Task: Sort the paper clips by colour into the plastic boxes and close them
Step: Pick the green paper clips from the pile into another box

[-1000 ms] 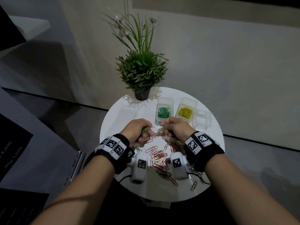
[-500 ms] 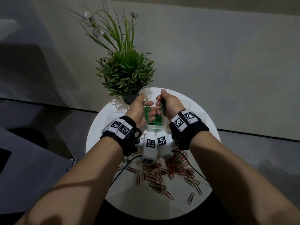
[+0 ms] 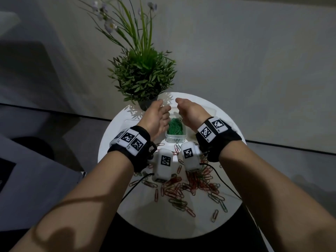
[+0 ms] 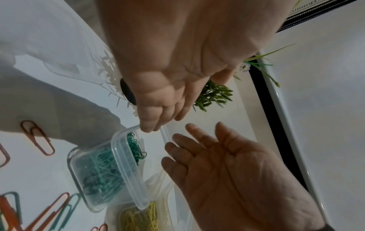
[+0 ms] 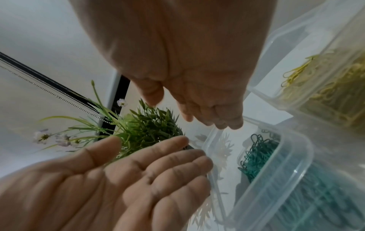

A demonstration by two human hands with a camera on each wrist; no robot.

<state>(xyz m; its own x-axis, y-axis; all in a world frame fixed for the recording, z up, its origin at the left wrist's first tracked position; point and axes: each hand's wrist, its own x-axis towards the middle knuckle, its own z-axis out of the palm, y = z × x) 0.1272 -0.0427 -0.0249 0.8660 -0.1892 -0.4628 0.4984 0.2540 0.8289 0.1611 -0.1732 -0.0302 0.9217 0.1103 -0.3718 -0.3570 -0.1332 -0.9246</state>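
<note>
A clear plastic box (image 3: 175,140) full of green clips (image 3: 174,127) stands mid-table, its hinged lid (image 5: 219,145) flipped open at the far end. My left hand (image 3: 156,115) and right hand (image 3: 189,113) hover on either side of that far end, palms facing, fingers straight and empty. The left fingertips (image 4: 151,128) and right fingertips (image 5: 230,125) are at the lid's edge (image 4: 165,135). A box of yellow clips (image 5: 326,86) stands to the right of the green one. Several loose red and green clips (image 3: 183,186) lie in a pile nearer to me.
A potted plant (image 3: 143,77) stands just beyond my hands at the back edge of the small round white table (image 3: 163,220). Cables from the wrist cameras trail over the loose clips. Stray clips (image 3: 215,214) lie near the front right edge.
Both hands carried green clips from the pile to the green box and let them go. They now stand empty and open further back, at the box's lid.
</note>
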